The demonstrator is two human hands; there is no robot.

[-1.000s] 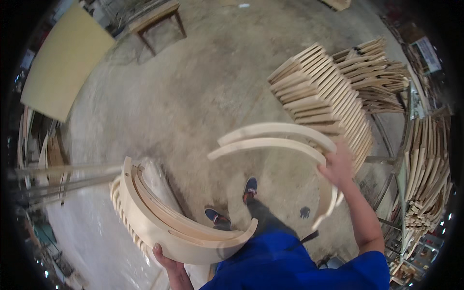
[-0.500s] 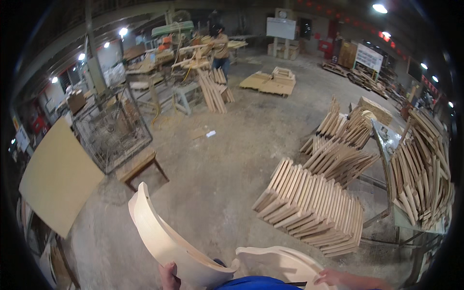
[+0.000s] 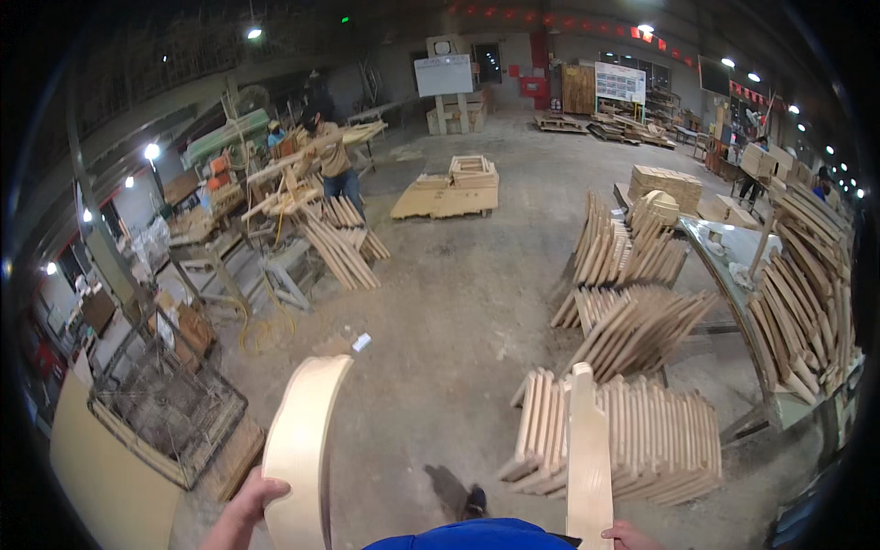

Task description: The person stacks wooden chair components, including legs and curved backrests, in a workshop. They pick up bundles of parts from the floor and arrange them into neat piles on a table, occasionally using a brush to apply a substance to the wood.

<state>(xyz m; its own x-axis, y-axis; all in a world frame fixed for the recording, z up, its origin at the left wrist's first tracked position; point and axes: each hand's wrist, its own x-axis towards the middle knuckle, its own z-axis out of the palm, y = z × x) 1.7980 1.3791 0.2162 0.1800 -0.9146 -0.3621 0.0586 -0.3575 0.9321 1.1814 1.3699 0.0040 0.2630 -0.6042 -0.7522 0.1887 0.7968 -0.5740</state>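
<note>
My left hand (image 3: 252,498) grips a pale, curved wooden panel (image 3: 301,431) by its outer left side, thumb over the near face. The panel stands up in front of me, its broad bent surface toward me. At the lower right, my right hand (image 3: 631,535) is closed on the edge of a second pale wooden panel (image 3: 588,463), which now shows as a narrow upright strip. Only a few fingers of that hand are visible. Behind this second panel is a row of leaning wooden slats (image 3: 665,440), which it partly covers.
More wooden slat stacks (image 3: 632,321) stand beyond on the right, beside a metal-edged table (image 3: 733,261) and a heap of curved slats (image 3: 802,302). A caged fan (image 3: 170,412) is at left. Ahead lies a low sheet pallet (image 3: 445,200); another person (image 3: 335,165) handles wood by a bench.
My view has swung right. Both panels have turned more upright and risen in view; the right one now appears edge-on, in front of the near slat row.
</note>
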